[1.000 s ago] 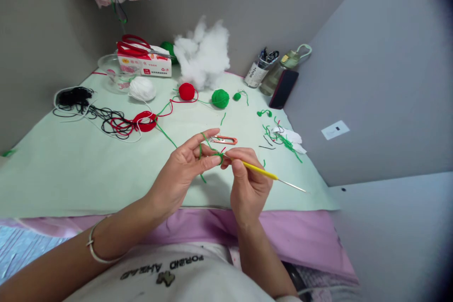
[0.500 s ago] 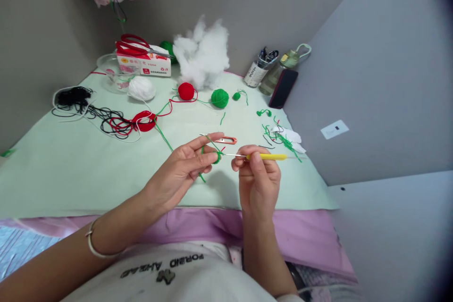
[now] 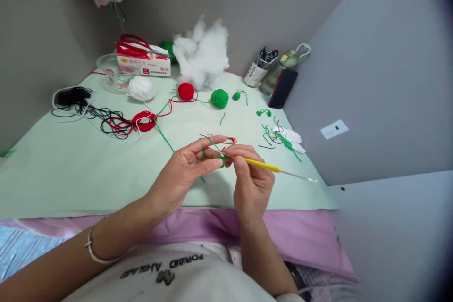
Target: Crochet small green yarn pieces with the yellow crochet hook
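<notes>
My left hand (image 3: 180, 170) pinches a small piece of green crochet (image 3: 222, 160) between thumb and fingers, with green yarn (image 3: 214, 144) stretched over the raised index finger. In my right hand (image 3: 253, 174) is a crochet hook with a yellow handle (image 3: 264, 165); its thin front end meets the green piece, and a second metal hook end sticks out to the right. Both hands are close together above the table. Behind the left fingers lies an orange-handled snips (image 3: 231, 140), partly hidden. The green strand runs back from the left hand toward the yarn balls.
Balls of red yarn (image 3: 186, 91), green yarn (image 3: 220, 98) and white yarn (image 3: 141, 88) sit farther back. White stuffing (image 3: 201, 54) and red-handled scissors (image 3: 132, 46) on a box (image 3: 143, 63) stand behind. Yarn scraps (image 3: 283, 139) and a phone (image 3: 283, 88) are at right.
My right hand has moved left against the left fingers. The hook has tilted, its rear end now lower and its front end farther left past the green piece.
</notes>
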`<state>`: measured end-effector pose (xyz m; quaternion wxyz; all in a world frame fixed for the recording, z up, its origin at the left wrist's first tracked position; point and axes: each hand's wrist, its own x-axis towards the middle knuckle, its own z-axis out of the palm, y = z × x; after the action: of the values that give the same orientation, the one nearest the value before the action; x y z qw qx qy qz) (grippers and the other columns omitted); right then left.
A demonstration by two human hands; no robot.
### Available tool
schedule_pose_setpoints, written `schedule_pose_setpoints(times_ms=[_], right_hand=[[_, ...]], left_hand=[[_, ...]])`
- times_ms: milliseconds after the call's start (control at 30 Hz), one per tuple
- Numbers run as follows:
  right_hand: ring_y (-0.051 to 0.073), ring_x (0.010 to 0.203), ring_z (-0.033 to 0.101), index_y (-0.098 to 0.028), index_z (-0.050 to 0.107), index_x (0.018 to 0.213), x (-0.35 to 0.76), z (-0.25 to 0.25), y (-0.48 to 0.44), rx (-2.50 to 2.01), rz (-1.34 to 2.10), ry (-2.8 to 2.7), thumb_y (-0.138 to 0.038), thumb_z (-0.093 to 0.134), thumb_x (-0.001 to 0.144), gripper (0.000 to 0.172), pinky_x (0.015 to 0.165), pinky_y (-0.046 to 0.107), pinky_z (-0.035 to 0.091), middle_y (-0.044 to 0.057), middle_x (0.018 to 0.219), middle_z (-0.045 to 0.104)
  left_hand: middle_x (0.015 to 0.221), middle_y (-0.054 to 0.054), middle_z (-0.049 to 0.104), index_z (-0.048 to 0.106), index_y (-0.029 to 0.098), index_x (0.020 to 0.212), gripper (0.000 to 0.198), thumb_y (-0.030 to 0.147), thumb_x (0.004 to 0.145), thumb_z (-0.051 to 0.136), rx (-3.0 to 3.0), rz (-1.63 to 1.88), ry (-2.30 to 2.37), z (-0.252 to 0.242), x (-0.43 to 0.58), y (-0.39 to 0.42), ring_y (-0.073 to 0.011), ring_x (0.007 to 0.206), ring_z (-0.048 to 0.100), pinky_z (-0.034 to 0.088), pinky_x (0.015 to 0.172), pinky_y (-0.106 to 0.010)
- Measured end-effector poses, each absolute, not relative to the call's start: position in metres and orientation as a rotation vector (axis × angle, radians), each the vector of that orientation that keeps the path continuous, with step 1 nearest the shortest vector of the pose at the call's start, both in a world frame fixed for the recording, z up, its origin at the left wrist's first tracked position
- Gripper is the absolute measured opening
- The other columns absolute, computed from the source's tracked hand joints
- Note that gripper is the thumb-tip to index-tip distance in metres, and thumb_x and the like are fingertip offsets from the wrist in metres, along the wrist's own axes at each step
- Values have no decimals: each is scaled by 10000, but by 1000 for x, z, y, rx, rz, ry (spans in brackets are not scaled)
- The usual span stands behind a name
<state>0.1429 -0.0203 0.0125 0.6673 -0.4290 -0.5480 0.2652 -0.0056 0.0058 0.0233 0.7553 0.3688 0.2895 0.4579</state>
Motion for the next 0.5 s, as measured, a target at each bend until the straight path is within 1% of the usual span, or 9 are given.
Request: schedule_pose_setpoints(times_ms=[100, 200, 300, 400, 500], right_hand=[[166, 779, 673, -251, 785, 946, 143, 10, -21, -1014, 647, -1212, -291, 653, 986, 143, 700, 337, 567, 29, 907, 750], [154, 746, 679, -232, 776, 947, 147, 8, -20, -981, 773, -1136, -334, 651, 988, 166, 694, 325, 583, 34, 903, 744], [152, 726, 682, -219, 750, 925, 150, 8, -18, -941, 837, -1102, -364, 630, 1000, 203, 686, 320, 594, 39, 877, 748], [156, 718, 691, -214, 721, 908, 152, 9, -17, -895, 851, -1098, -351, 604, 1014, 209, 662, 316, 590, 42, 870, 759], [150, 728, 696, -216, 722, 926, 153, 10, -19, -859, 847, -1121, -310, 577, 1035, 204, 668, 309, 582, 36, 874, 763]], left_hand=[[936, 5, 698, 818, 319, 1189, 385, 209, 823, 860, 820, 1007, 637, 23, -4, 3, -142, 908, 587, 465, 908, -259], [912, 7, 667, 820, 309, 1191, 397, 208, 810, 865, 821, 1009, 667, 22, -5, 4, -141, 886, 569, 469, 882, -252], [891, 3, 657, 832, 297, 1163, 362, 222, 810, 860, 834, 998, 684, 23, -6, 5, -132, 816, 539, 466, 802, -244], [872, 2, 648, 843, 286, 1129, 322, 235, 811, 854, 845, 980, 694, 24, -7, 5, -113, 704, 483, 453, 693, -246], [856, 7, 641, 840, 282, 1136, 315, 253, 822, 845, 848, 960, 696, 25, -8, 5, -97, 649, 478, 457, 675, -256]])
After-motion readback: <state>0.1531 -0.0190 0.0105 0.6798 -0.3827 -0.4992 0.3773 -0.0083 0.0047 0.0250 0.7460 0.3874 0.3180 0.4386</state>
